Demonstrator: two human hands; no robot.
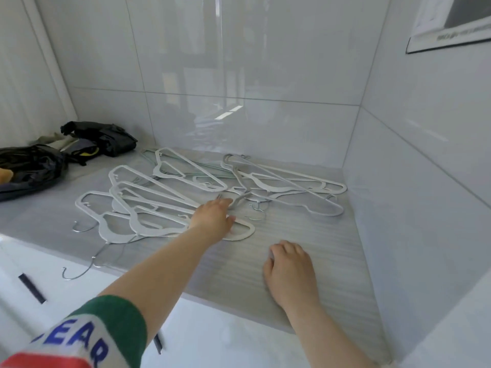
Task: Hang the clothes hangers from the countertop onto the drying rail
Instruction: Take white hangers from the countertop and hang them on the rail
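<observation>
Several white clothes hangers (170, 197) with metal hooks lie in a loose heap on the grey striped countertop (239, 266), spreading toward the right wall. My left hand (214, 217) reaches over the heap's middle, fingers stretched forward and touching a hanger's metal hook near the centre. My right hand (288, 264) rests palm down on the bare countertop, in front of the heap, holding nothing. No drying rail is in view.
Black bags and bundled dark items (34, 166) sit at the far left of the counter. Glossy white tiled walls (265, 75) close the back and right side. White cabinet fronts with dark handles (32, 288) lie below the counter's front edge.
</observation>
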